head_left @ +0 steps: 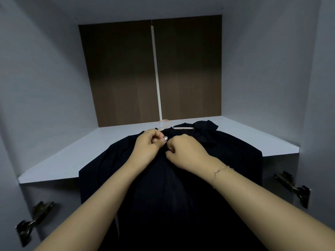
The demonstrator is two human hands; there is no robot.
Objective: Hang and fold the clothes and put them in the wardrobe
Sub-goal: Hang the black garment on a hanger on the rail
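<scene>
A dark navy garment (226, 160) lies on the white wardrobe shelf (76, 154), its lower part hanging over the front edge towards me. A pale pink hanger (165, 124) sits in its neck, with the hook and one bar showing at the far end. My left hand (148, 144) and my right hand (186, 151) meet at the middle of the garment near the collar. Both have curled fingers and pinch the dark fabric there. What lies between the fingertips is too dark to make out.
The wardrobe compartment has grey side walls and a brown back panel (117, 73) with a white vertical strip (156, 69). Metal door hinges sit low on the left (34, 220) and on the right (293, 185). Bare shelf shows on both sides of the garment.
</scene>
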